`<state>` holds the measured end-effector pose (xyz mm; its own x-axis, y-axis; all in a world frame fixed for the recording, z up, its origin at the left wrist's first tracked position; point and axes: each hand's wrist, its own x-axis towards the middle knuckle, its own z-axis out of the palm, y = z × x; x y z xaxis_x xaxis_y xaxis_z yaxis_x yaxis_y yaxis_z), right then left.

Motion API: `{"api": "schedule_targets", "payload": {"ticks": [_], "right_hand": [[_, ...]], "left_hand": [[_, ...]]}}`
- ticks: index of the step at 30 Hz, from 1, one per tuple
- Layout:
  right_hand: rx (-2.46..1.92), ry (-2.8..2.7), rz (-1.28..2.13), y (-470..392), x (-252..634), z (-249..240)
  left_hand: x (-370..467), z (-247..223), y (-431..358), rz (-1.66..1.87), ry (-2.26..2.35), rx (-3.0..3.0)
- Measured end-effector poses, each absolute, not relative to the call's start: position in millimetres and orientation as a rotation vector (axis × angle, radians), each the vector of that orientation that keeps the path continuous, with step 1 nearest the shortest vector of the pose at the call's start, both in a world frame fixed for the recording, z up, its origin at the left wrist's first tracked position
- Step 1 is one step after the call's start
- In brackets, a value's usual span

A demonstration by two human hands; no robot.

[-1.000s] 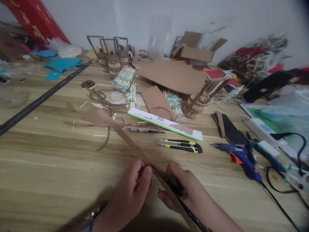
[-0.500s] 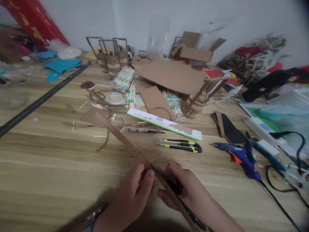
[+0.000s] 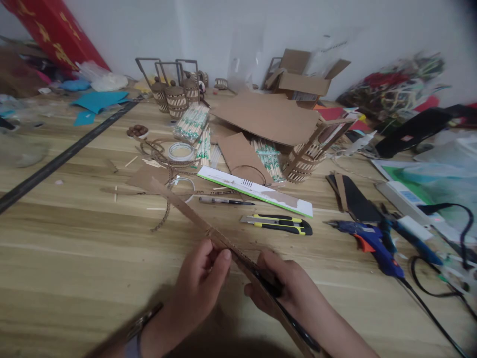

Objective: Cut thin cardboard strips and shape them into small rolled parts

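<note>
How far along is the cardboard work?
Looks done: three brown, striped, lidded buckets with tall handles stand at the back.
In hand: the left hand grips a long brown cardboard strip; the right hand holds a black tool, apparently scissors, along it.
Left, probably: finishing that strip, then gluing, as the blue glue gun lies unheld. How much cutting remains, I can't tell.

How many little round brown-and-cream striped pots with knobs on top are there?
3, grouped at the back left: left pot, middle pot, right pot. More may be hidden.
</note>
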<state>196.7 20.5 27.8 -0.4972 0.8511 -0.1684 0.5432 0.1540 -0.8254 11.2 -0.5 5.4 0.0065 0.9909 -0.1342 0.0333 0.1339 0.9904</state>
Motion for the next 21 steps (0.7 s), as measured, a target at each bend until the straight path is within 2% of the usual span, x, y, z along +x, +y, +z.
{"api": "schedule_targets", "payload": {"ticks": [11,21], "right_hand": [[-1.435,-2.145,1.232,21.8,201.9,28.2],[-1.323,-2.119,1.196,18.5,198.8,23.7]], "left_hand": [[11.0,2.8,-5.3,1.007,1.219,1.145],[12.9,1.0,-4.0,0.971,1.215,1.147]]}}
